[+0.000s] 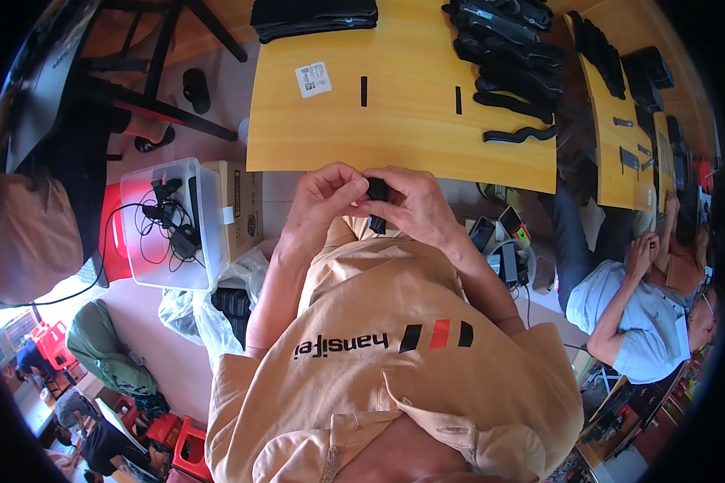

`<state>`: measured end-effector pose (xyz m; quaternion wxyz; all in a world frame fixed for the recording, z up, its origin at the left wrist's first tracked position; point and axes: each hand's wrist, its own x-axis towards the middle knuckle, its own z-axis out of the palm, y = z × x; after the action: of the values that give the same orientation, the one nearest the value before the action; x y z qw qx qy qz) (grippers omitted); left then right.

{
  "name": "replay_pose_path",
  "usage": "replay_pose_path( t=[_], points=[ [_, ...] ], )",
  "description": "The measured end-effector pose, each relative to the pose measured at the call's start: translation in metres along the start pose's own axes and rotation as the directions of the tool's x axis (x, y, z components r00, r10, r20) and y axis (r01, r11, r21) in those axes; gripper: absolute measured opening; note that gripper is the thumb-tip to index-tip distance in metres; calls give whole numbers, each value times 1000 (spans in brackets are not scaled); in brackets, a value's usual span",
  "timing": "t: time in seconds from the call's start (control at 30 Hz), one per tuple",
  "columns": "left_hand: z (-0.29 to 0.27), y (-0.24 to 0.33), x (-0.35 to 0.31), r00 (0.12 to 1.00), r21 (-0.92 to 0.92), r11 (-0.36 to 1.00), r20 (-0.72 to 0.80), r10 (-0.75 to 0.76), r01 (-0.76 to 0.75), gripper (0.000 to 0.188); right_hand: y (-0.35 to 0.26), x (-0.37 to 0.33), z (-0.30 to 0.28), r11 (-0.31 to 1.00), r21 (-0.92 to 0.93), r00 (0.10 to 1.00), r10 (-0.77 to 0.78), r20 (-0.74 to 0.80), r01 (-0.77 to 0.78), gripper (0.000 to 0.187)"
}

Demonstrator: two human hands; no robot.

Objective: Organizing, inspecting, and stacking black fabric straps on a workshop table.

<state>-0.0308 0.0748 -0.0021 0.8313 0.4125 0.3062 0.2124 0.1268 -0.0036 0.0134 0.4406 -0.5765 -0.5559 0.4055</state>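
Just off the near edge of the yellow table (298, 145), both of my hands meet over my lap around a small black fabric strip (377, 193). My left hand (330, 193) pinches it between thumb and fingers from the left. From the other side my right hand (417, 205) grips it, with its lower end hanging beneath the fingers. On the tabletop ahead lie a short black strip (364, 91), a second black strip (458, 101) and a white printed label (313, 80). A wavy black band (519, 135) rests near the right edge.
Stacked black fabric pieces (314, 18) and a heap of black bands (507, 44) occupy the table's far side. A transparent bin (212, 233) of cables and a cardboard box (242, 211) stand at left. Another person (632, 322) works at right; a seated person (36, 217) is at left.
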Motion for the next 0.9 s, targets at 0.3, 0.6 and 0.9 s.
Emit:
replay_pose_path(
  t=[0.3, 0.6, 0.9],
  points=[
    [1, -16, 3, 994, -286, 953, 74, -81, 99, 15, 17, -3, 0, 929, 359, 996, 82, 28, -87, 38],
    [14, -17, 4, 998, -214, 976, -45, -49, 38, 14, 17, -4, -3, 881, 423, 977, 199, 79, -214, 40],
    [12, -19, 2, 999, -193, 981, -23, -26, 22, 11, 19, -7, 4, 929, 360, 995, 103, -16, -91, 39]
  ],
)
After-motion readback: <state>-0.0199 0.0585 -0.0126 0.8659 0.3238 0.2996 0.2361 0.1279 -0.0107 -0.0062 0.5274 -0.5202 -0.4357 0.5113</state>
